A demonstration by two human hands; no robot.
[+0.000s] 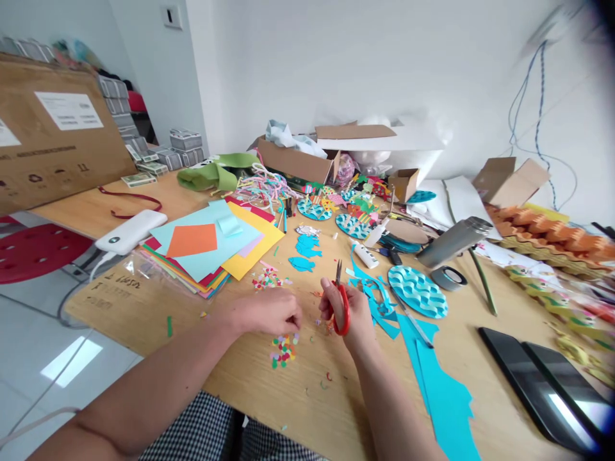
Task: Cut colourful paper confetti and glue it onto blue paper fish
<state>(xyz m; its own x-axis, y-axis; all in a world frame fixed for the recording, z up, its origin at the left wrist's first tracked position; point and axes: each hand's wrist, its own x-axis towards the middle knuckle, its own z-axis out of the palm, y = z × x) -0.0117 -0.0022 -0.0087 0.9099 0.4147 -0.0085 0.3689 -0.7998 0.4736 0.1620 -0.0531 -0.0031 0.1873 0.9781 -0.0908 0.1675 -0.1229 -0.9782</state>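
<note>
My right hand (353, 314) grips a pair of scissors (344, 310) by the red handles, with the dark blades pointing away from me. Across from it, my left hand (273, 310) is closed above the table, its fingers curled in; what they hold, if anything, is hidden. Just below that hand lies a pile of small coloured paper dots (284, 350). A second pile of paper dots (268, 277) sits beyond the left wrist. Several blue paper fish (303, 256) rest behind the hands. Orange paper scraps (329, 326) are scattered between the two hands.
Stacked coloured paper (254, 240) and a white power bank (131, 230) lie to the left. On the right are blue paper offcuts (442, 397), a wavy blue oval (417, 291), a metal flask (454, 240), a glue bottle (366, 255) and two dark phones (528, 384).
</note>
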